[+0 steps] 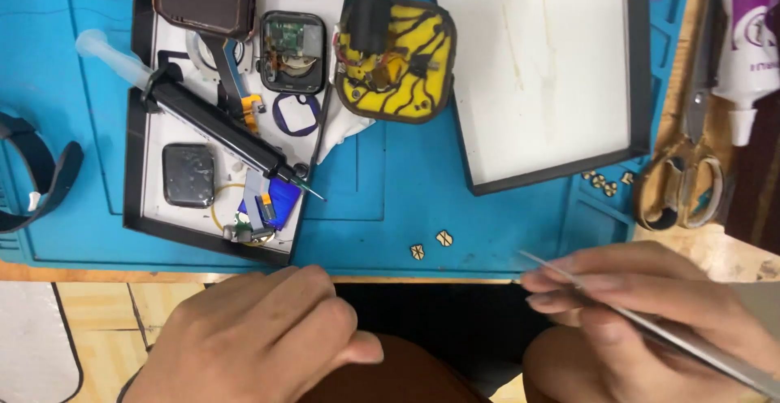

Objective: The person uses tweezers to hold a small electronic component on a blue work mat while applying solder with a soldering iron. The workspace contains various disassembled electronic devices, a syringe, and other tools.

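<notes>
My right hand [642,309] grips thin metal tweezers [650,326], whose tips point left over the front edge of the blue work mat [390,184]. My left hand [260,338] rests closed at the mat's front edge with nothing seen in it. Two tiny tan parts [431,244] lie on the mat just beyond both hands. Further away, a white tray [150,192] holds a black syringe [219,127], a dark square watch screen [188,175], a blue flex part [272,204] and an opened watch body [292,52].
A yellow-and-black square pad carrying a black bottle with a red cap [396,58] sits at centre back. A large white tray [544,70] lies to the right. Scissors [691,159] and a white tube [751,45] are at far right, a dark strap [41,175] at left.
</notes>
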